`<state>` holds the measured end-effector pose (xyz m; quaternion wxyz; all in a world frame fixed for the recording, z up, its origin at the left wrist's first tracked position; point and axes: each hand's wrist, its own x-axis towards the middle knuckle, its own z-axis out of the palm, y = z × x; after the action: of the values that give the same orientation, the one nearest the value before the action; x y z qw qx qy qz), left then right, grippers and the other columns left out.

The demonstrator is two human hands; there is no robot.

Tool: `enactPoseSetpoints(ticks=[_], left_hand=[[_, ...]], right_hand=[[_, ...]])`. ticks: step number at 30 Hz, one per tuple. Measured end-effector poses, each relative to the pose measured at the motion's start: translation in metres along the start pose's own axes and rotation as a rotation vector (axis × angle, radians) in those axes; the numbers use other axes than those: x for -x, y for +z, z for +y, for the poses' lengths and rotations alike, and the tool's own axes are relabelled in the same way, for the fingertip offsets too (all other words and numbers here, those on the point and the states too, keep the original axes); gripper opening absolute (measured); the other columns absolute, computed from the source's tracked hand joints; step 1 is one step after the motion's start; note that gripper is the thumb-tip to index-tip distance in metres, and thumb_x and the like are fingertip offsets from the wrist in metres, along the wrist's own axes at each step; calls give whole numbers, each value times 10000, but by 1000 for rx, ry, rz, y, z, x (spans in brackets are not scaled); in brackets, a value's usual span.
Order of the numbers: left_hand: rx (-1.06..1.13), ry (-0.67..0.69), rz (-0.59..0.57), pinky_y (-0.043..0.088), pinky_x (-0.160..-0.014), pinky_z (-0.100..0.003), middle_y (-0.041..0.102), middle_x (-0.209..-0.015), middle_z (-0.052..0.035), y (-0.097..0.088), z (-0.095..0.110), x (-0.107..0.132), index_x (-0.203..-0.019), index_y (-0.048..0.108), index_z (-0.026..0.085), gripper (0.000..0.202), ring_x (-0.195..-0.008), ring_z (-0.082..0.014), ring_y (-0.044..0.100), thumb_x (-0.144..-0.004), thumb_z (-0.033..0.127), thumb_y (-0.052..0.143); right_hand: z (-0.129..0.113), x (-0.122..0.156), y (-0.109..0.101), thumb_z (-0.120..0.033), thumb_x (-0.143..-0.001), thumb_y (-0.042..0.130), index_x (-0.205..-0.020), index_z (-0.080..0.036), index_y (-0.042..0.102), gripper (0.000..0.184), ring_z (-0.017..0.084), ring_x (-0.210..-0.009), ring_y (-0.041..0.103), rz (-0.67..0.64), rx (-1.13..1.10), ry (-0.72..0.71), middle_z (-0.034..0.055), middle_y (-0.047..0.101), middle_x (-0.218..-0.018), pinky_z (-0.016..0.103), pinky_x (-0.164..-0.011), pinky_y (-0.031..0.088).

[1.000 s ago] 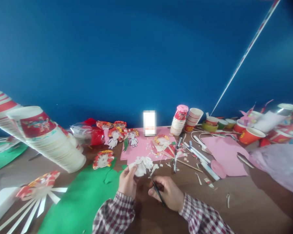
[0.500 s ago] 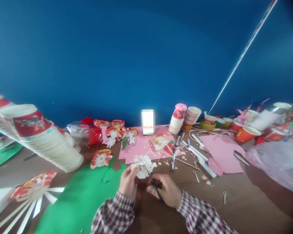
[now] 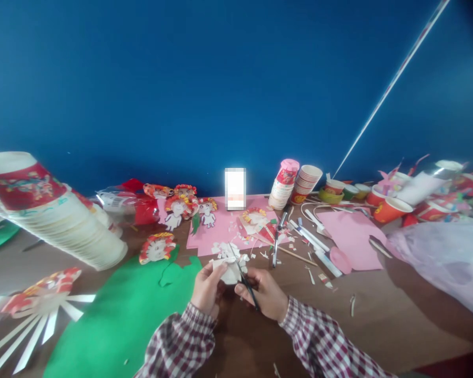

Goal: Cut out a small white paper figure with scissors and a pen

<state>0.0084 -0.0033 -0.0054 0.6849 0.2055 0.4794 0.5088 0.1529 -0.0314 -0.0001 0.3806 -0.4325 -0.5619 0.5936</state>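
Between thumb and fingers, my left hand (image 3: 208, 287) pinches a piece of white paper (image 3: 229, 272). My right hand (image 3: 265, 295) is closed around dark-handled scissors (image 3: 249, 292), whose blades point up and left across the paper. Whether the blades are apart is too blurred to tell. Just beyond the paper lies a heap of white paper scraps (image 3: 224, 250), on and beside a pink sheet (image 3: 205, 242). Left of my left hand are a green sheet (image 3: 122, 315) and a red-and-yellow ringed paper cutout (image 3: 157, 248).
A tilted stack of paper cups (image 3: 74, 220) stands at left. Two more cup stacks (image 3: 283, 185) are at the back. Pens (image 3: 276, 244), white strips (image 3: 315, 244) and pink paper (image 3: 350, 239) lie to the right, near a translucent plastic bag (image 3: 441, 262). A blue wall (image 3: 205, 94) rises behind.
The view has shifted slightly, so most things on the table sit a little higher and further left. My right hand and the scissors are closer to the paper in my left hand.
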Motion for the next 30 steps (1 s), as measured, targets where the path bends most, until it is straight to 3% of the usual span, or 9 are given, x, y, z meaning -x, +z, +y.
enactPoseSetpoints(ticks=[5,21,25,30], left_hand=[[-4,3,7,326,-366,-172,582,-480,35,0,1,0,-709,635,136,286,-348,-52,445,-530,301,785],[-39,-7,24,248,-312,-159,566,-451,39,3,3,4,-678,617,135,279,-325,-45,415,-539,318,775],[11,-1,-1,351,-367,-167,621,-519,10,4,4,3,-682,637,127,282,-400,-73,502,-513,293,790],[36,-9,7,361,-367,-160,616,-502,11,6,5,5,-663,641,120,281,-397,-70,506,-491,273,802]], right_hand=[[-5,0,1,-430,-723,664,-814,-137,576,319,68,-468,400,6,-7,3,-38,456,-585,168,-414,327],[-6,-1,1,-392,-713,682,-773,-148,592,267,77,-484,422,19,-15,1,-36,476,-588,170,-420,340],[-5,-1,1,-387,-715,683,-787,-150,597,263,74,-475,415,14,-18,15,-39,478,-585,167,-408,332],[-6,-1,1,-386,-715,683,-775,-150,596,259,71,-466,410,12,-34,11,-44,476,-564,166,-403,322]])
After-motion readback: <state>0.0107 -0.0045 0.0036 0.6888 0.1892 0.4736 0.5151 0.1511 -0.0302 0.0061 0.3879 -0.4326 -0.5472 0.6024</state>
